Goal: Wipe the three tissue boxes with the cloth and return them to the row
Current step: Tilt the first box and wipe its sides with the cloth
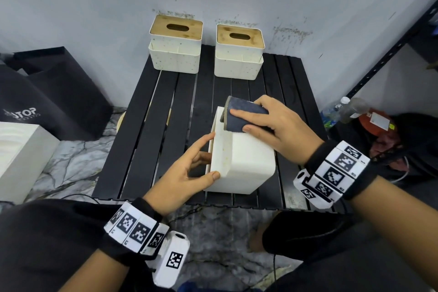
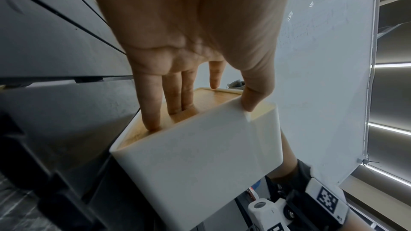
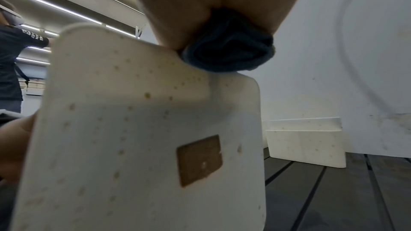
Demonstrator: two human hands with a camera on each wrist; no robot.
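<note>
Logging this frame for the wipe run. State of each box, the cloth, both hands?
near tissue box: tipped on its side, wooden lid facing left, off the row
back left tissue box: upright, by the wall
back right tissue box: upright, by the wall
cloth: folded, pressed on near box
left hand: grips near box
right hand: holds cloth

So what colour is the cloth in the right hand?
Dark blue cloth with a lighter edge, gripped by the right hand; clearest in the head view.
</note>
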